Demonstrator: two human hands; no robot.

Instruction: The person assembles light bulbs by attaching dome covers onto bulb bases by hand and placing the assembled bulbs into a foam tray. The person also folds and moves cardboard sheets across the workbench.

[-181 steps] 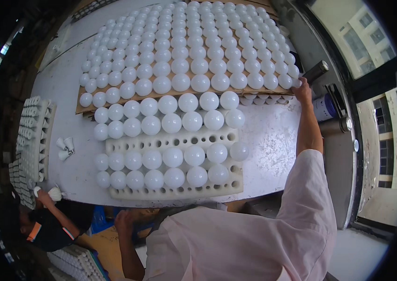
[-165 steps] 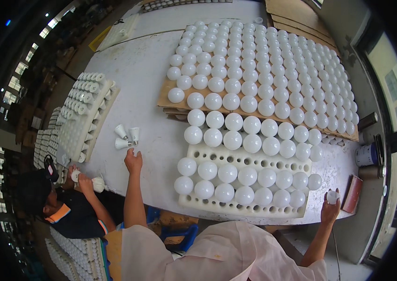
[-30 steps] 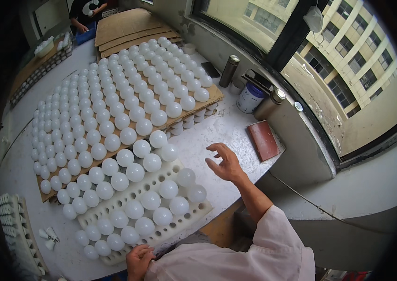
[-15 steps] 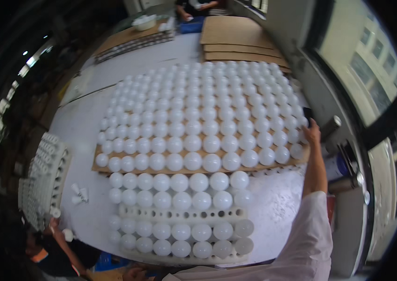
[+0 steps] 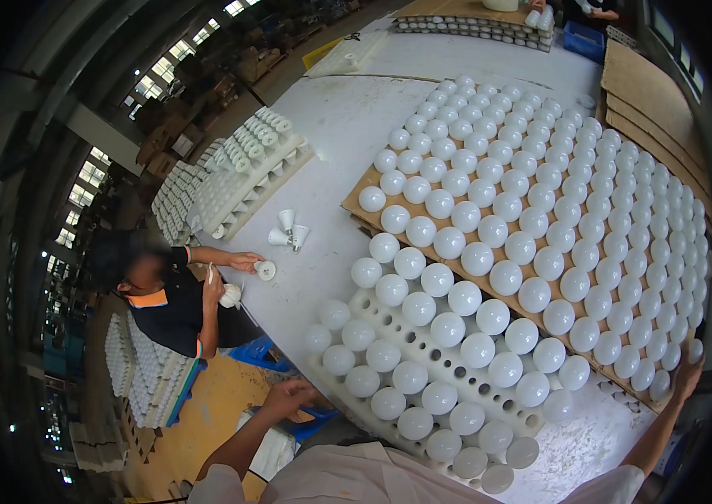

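Observation:
My right hand (image 5: 690,370) is at the right edge of a board covered with rows of white bulb globes (image 5: 534,296). Its fingers close around one white globe (image 5: 696,350), just outside the last row. My left hand (image 5: 289,399) hangs off the table's near left edge, beside a blue stool (image 5: 262,354). Its fingers are loosely bent and apart, with nothing visible in them. Between my arms, more globes stand in rows on a white foam tray (image 5: 402,336) with round holes, several of them frosted-looking.
At left a co-worker (image 5: 167,294) holds a small white round part (image 5: 265,270). White cone-shaped housings (image 5: 289,232) lie on the table nearby. Behind them stand trays (image 5: 246,181) of white parts. Stacked brown boards (image 5: 654,109) lean at the far right; a blue bin (image 5: 584,40) is behind.
My view has swung left and tilted, showing more of the co-worker and floor. My left hand has come further into sight. My right hand stays by the board's right edge.

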